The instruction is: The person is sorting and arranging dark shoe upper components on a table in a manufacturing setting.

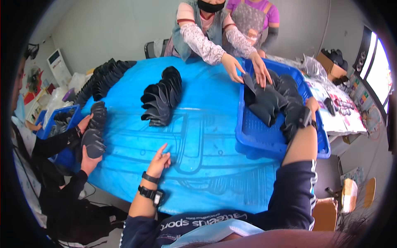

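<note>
"So, what's on the blue worktop (215, 109)?"

"A blue bin (248, 149). The right arm (298, 155) stretches to it, the right hand (312, 104) at its right rim; I can't tell whether it grips. Nearer in, the left hand (158, 163) is empty over the worktop, index finger pointing, the rest loosely curled."

"And the pieces (266, 105)?"

"Black, curved, nested in ridged stacks: some inside the bin, one stack (162, 99) mid-worktop."
</note>
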